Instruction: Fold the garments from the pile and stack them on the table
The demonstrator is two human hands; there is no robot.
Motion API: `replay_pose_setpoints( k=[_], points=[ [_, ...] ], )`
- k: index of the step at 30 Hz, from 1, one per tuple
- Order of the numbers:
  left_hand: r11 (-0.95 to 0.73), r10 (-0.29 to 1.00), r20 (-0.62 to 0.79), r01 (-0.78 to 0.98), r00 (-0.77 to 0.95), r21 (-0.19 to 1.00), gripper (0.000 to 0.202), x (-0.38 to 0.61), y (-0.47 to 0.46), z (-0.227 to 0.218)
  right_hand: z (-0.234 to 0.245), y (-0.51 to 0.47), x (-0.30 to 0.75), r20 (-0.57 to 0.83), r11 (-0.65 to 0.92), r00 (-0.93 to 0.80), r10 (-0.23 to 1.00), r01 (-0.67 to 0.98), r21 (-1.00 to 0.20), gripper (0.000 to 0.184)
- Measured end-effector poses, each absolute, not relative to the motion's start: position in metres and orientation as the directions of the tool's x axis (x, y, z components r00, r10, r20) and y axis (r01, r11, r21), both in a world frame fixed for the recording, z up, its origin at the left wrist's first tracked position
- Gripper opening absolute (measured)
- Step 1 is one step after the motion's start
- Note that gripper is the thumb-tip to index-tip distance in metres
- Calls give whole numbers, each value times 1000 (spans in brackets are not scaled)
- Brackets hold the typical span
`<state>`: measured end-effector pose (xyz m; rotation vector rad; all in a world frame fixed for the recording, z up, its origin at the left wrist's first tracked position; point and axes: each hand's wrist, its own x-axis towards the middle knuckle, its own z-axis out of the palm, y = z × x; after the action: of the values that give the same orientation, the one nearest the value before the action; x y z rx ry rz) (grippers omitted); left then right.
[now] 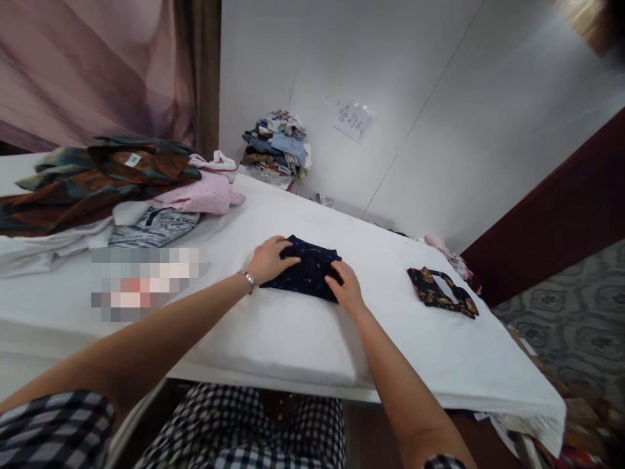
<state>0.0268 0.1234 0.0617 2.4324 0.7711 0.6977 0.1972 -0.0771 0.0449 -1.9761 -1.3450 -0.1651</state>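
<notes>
1. Currently 1 navy cloth under 2 hands, folded flat w/ blue dots, on 1 white table, approx. midway betw. front & back edges.
2. At its L end: L hand, fingers over the far corner, thumb laid on top. Loosely bent; can't tell if pinching fabric.
3. At its R end: R hand, fingers curved onto the edge, pointing inward. Likewise can't tell if pinching.
4. On L wrist, 1 bracelet. On the arms, 2 b/w checked sleeves.
5. To the R, well apart from R hand: 1 black-&-gold cloth, also folded, w/ 1 pale patch showing.
6. To the L, 1 loose heap, incl. 1 brown/teal shirt, 1 pink dotted piece, 1 white piece w/ red trim, 1 grey print piece.
7. Just before them, 1 pixelated patch, unreadable.
8. Beyond the far edge, 1 tall stack, too jumbled to count.
9. On the wall, 1 sign, handwritten.
</notes>
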Motion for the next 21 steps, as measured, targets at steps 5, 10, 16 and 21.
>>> replay_pose_setpoints(
  k=[5,10,16,21],
  points=[
    [-892,347,353,190,869,409,24,19,97,61,45,-74,175,370,-161,306,877,913,-375,34],
    [-910,309,393,149,866,387,29,23,96,62,48,-70,178,383,-223,363,850,905,-363,32],
    [-943,195,353,76,915,325,24,9,85,34,23,-83,172,414,-65,210,886,939,-337,36],
    [-958,182,321,95,929,270,25,6,84,36,25,-84,170,403,-75,250,880,913,-400,34]
  ],
)
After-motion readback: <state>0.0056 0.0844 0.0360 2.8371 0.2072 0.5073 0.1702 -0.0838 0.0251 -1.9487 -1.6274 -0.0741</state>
